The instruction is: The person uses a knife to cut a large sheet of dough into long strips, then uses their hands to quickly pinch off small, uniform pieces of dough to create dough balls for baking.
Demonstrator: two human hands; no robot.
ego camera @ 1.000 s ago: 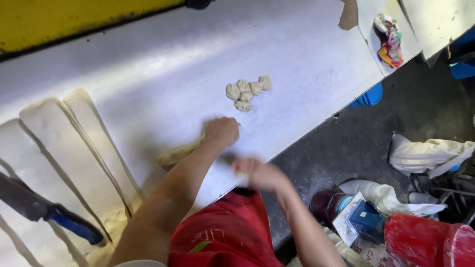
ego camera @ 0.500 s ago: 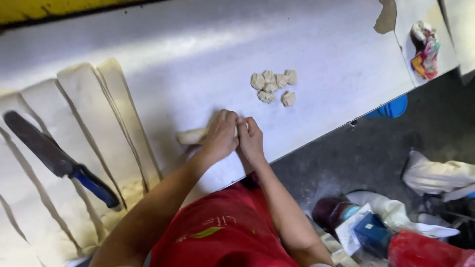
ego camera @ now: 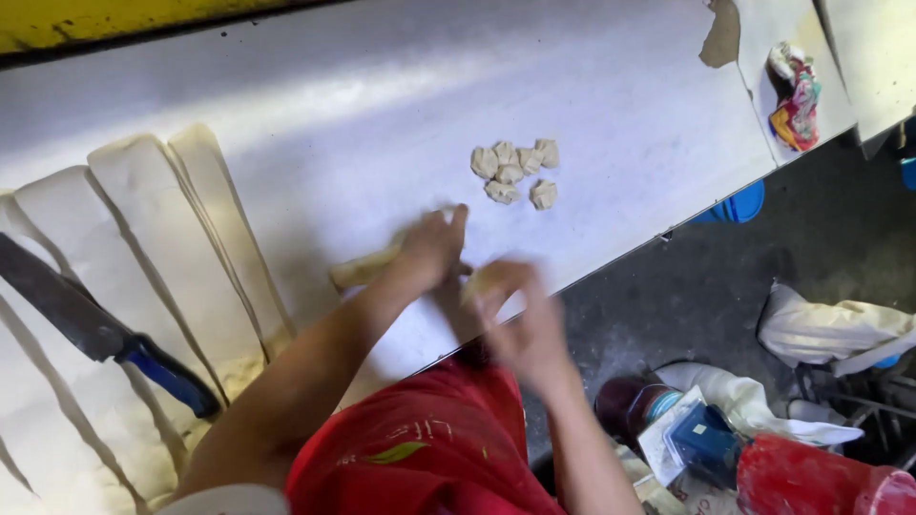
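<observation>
My left hand [ego camera: 429, 250] rests on the metal table [ego camera: 315, 86] and grips the end of a pale dough roll [ego camera: 361, 271] that lies toward the left. Just to its right, near the table's front edge, my right hand [ego camera: 520, 319] is blurred by motion, and its fingers close on a small pale dough piece [ego camera: 482, 281]. A little pile of several torn dough pieces [ego camera: 513, 172] sits farther back on the table, apart from both hands.
Long flat dough strips [ego camera: 143, 248] lie side by side at the left, with a blue-handled knife [ego camera: 105, 334] across them. A coloured cloth [ego camera: 794, 95] lies at the far right. On the floor are white rags [ego camera: 840, 329], a red container [ego camera: 811, 477] and a blue box [ego camera: 706, 434].
Half a second ago both hands were together on the dough roll. My right hand has since pulled away toward the table edge with a small piece, while the left stays on the roll.
</observation>
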